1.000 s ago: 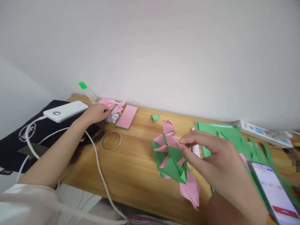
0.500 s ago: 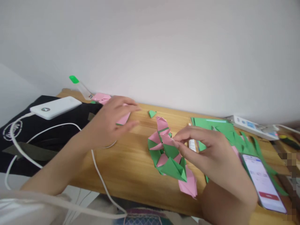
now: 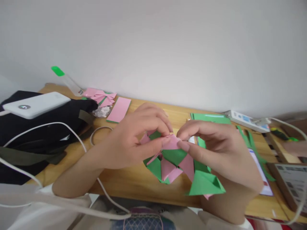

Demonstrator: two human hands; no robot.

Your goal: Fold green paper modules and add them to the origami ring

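A folded pink and green paper origami model (image 3: 174, 156) is held up above the wooden table between my two hands. My left hand (image 3: 136, 137) pinches its upper pink flap from the left, thumb and fingertips together. From the right, my right hand (image 3: 213, 147) pinches the same pink edge between thumb and forefinger. The two sets of fingertips nearly meet there. A green pointed unit (image 3: 206, 183) juts out at the model's lower right, with a bit of pink beneath it. My fingers cover part of the model's far side.
Flat pink paper (image 3: 120, 108), folded pink pieces (image 3: 103, 97) and a green-capped tube (image 3: 69, 83) lie at the back left. A power bank (image 3: 37, 103) rests on black fabric. Green sheets (image 3: 212, 118), a power strip (image 3: 247, 121) and a phone (image 3: 261, 174) are right. A white cable (image 3: 79, 140) crosses the left.
My left hand has moved right from beside the model and now pinches its top flap. The model has turned and come nearer, and the whole view has shifted.
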